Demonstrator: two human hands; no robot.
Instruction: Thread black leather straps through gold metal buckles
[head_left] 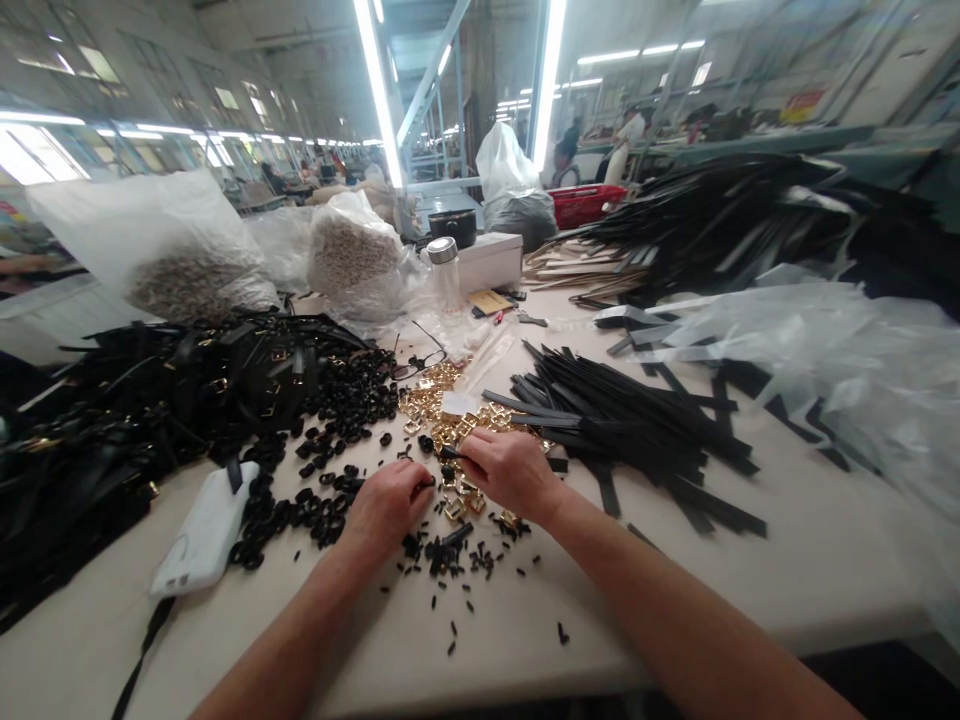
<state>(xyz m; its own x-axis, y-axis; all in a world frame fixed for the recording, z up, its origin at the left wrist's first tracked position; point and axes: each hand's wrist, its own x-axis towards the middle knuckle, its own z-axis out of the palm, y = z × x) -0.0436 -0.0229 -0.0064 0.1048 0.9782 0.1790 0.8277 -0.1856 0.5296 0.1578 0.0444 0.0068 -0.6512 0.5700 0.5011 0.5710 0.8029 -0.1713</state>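
Tall tube lights point(379, 92) blow out to white behind the bench point(517, 640), haloed in bluish haze; smaller lamps point(608, 57) glow farther off. Light on the bench is soft, shadows faint. The hands point(514, 472) look fairly clear, while the far hall point(285, 160) is blurred and the plastic sheeting point(862, 370) at right smears, stretched toward the edge.

Below frame centre, my right hand point(514, 472) pinches a black piece point(450, 453) (buckles point(444, 430) beside it); my left hand point(386, 500) curls nearby.

Buckles point(448, 432) are gold, straps point(626, 415) black, the tabletop point(517, 640) seemingly cream.
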